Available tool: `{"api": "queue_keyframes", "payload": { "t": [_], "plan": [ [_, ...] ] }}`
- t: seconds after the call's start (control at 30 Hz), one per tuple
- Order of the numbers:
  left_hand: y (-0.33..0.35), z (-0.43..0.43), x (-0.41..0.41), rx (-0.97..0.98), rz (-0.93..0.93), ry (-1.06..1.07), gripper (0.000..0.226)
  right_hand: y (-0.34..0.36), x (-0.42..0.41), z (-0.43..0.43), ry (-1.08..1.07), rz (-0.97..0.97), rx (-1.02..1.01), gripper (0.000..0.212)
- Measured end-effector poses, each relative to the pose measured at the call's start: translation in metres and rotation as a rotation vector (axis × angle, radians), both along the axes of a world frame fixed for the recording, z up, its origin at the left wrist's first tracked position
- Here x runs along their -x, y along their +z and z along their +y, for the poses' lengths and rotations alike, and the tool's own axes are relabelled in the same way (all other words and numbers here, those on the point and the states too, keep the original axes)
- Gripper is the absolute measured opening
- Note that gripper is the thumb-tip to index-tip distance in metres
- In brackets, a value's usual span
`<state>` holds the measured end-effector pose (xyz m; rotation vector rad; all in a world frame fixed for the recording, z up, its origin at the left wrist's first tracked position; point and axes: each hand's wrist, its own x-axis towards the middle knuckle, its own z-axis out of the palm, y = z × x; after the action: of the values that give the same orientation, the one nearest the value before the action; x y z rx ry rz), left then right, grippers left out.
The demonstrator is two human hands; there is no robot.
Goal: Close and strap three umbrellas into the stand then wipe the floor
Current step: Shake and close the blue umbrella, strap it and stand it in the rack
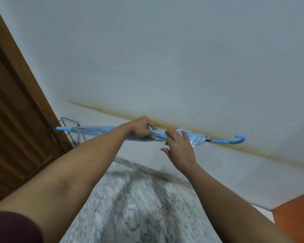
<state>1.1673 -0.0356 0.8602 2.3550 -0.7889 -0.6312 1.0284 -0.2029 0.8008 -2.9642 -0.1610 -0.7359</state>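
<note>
nearest, we note the marbled floor (139,199). above it the left hand (142,128) has its fingers clenched round the middle of a closed blue umbrella (98,131), held level in the air. the right hand (180,146) is released: fingers rest on the folded canopy toward the hooked handle (239,139), thumb spread clear. behind the umbrella's tip, a black wire stand (69,121) stands by the wall, just beside the wooden door (12,111).
</note>
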Motion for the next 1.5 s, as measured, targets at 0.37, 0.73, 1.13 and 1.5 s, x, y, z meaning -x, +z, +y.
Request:
{"api": "queue_keyframes", "payload": {
  "t": [0.37,0.73,1.13,1.5],
  "plan": [
    [0.015,-0.005,0.013,-0.058,-0.098,-0.013,0.032,0.016,-0.008,0.005,-0.11,0.04,-0.116,0.033],
    [-0.011,-0.009,0.028,-0.148,-1.204,-0.103,0.048,0.061,-0.032,-0.008,-0.141,0.268,-0.623,0.047],
    [-0.01,-0.017,0.033,-0.371,-1.142,-0.048,0.023,0.063,-0.03,0.0,-0.209,0.218,-0.556,0.015],
    [0.008,-0.021,0.013,-0.332,-0.415,0.081,0.03,0.023,-0.017,0.01,0.007,0.091,-0.221,0.014]
  ]
}}
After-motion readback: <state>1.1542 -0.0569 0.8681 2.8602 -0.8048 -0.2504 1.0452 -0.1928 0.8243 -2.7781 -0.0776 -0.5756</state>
